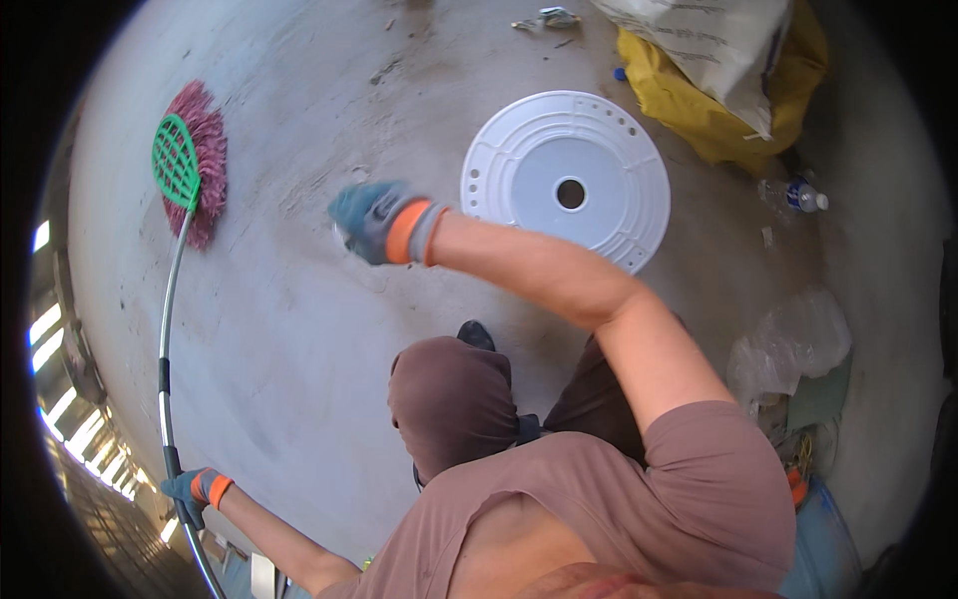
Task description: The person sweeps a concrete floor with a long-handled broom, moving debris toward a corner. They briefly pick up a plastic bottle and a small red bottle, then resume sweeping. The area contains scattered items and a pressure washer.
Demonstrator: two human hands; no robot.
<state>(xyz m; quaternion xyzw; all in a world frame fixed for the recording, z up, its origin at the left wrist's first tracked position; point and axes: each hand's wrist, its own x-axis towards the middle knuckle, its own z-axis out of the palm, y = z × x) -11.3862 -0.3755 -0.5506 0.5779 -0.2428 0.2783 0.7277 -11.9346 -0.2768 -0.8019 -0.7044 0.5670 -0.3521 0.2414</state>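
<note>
My left hand (188, 492), in a grey-blue work glove with an orange cuff, is closed round the handle of a mop (167, 384). The mop's long metal pole runs up the left side to a green latticed head (176, 162) with a pinkish-red fringe (212, 135) lying on the floor. My right hand (379, 220), gloved the same way, is stretched out over the middle of the floor. Motion smears its fingers, so whether they hold anything cannot be made out. Just right of it lies a round white plastic disc (534, 175) with a central hole, partly behind my forearm.
Sacks, one white (699, 50) and one yellow (689, 105), lie at the far right. Near them is a clear plastic bottle (798, 196). Crumpled clear plastic (798, 339) and a blue container (823, 534) are at the right. Dirt marks the grey concrete floor (299, 329).
</note>
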